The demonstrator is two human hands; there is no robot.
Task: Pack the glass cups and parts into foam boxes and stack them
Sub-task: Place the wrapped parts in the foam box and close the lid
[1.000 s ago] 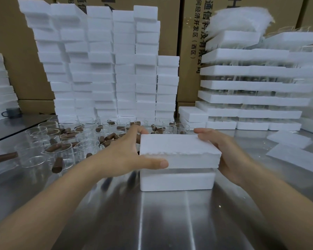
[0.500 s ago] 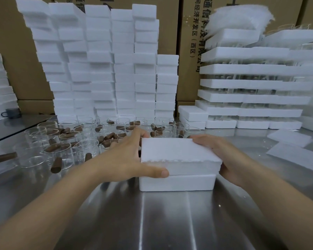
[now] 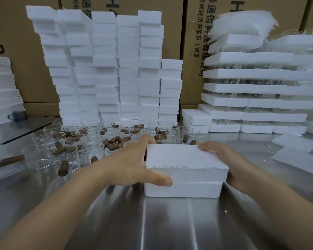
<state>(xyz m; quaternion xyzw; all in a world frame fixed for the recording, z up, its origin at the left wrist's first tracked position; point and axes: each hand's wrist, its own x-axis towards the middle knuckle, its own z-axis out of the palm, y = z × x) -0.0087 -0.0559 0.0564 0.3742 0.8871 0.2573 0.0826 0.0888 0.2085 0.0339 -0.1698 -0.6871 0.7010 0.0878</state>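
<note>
A white foam lid [image 3: 183, 157] sits flush on a white foam box base [image 3: 182, 190] at the middle of the steel table. My left hand [image 3: 132, 163] clasps the lid's left side, thumb along its front edge. My right hand [image 3: 224, 159] grips its right side. Whatever is inside the box is hidden. Several glass cups [image 3: 69, 154] with brown cylindrical parts [image 3: 62, 167] stand on the table to the left and behind.
Tall stacks of closed foam boxes [image 3: 107, 69] line the back. Foam trays holding glassware [image 3: 260, 87] are stacked at the right, with loose foam sheets [image 3: 296, 152] beside them. Cardboard cartons [image 3: 193, 33] form the wall behind. A grey mug [image 3: 18, 114] stands far left.
Both hands have lowered the lid onto the base; the gap between them has closed and the lid now rests on it.
</note>
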